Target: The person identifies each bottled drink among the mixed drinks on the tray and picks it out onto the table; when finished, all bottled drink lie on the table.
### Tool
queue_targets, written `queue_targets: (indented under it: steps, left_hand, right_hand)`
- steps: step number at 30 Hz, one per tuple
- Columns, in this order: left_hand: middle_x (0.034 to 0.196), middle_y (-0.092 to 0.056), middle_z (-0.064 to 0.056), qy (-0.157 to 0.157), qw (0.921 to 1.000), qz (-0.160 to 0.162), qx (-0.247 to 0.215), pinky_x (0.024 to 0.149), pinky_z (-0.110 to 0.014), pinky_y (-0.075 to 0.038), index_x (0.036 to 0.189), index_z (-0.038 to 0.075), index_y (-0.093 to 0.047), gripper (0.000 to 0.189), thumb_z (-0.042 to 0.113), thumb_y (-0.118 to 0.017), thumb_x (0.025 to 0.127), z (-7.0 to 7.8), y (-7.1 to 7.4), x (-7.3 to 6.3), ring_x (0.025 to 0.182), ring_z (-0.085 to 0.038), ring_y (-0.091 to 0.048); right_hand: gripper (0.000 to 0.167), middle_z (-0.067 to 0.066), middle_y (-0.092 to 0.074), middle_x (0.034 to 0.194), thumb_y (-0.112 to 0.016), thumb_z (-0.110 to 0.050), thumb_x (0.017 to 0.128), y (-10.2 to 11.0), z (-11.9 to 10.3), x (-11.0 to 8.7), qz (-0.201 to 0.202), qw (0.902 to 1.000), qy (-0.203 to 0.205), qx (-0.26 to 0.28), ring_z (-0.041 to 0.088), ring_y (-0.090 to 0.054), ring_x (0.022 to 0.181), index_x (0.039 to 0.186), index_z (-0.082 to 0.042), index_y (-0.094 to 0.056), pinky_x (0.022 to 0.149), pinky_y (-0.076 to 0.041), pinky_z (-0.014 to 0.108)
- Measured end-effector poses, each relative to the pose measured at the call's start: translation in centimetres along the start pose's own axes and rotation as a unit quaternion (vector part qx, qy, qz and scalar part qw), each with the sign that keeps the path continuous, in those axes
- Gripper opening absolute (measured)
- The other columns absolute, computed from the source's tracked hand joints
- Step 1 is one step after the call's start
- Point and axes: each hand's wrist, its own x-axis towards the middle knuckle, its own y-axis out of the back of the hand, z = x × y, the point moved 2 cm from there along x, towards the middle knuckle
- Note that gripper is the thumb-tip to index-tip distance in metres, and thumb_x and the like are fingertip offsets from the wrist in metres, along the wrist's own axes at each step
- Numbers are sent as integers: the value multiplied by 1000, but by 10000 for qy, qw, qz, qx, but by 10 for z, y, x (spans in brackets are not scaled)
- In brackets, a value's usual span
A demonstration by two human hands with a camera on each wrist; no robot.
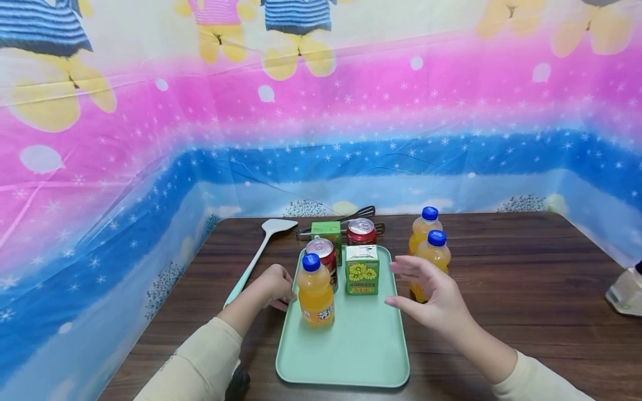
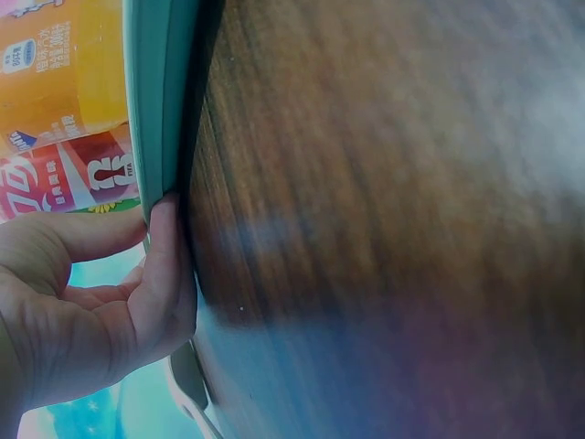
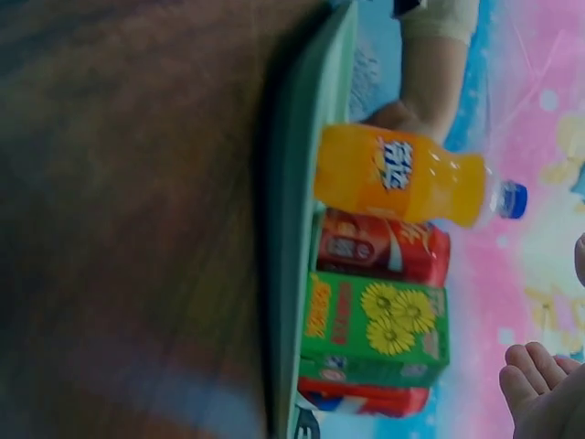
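My left hand (image 1: 275,284) pinches the left rim of a light green tray (image 1: 356,353) between thumb and fingers; the left wrist view shows the thumb on the tray's inner side. An orange soda bottle (image 1: 316,301) with a blue cap stands upright on the tray beside that hand. Behind the bottle is a red soda can (image 1: 331,266). A green drink carton (image 1: 362,273) with yellow flowers sits to its right, and another green carton (image 1: 326,229) and red can (image 1: 361,233) are at the tray's far end. Off the tray's right side hovers my right hand (image 1: 433,292), fingers spread, holding nothing.
Two more orange soda bottles (image 1: 435,255) stand on the table (image 1: 526,278) just beyond my right hand. A pale long-handled turner (image 1: 258,253) lies left of the tray. Black-ended tongs (image 1: 363,212) lie behind it. A clear container (image 1: 627,292) is at the right edge.
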Motion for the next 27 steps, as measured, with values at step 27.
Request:
queue_targets:
  steps: [27]
  left_hand:
    - [84,-52,-17,90,9999,-7,70,58,-37,-58,95,-4,-51,23,-12,-66,79,2,0,-2,70,-25,-56]
  right_hand:
    - [65,7,-60,120,-81,-16,73,-48,-4,16,-720,9917,-1024,289,19,-56,112,129,-7,-50,93,-48,38]
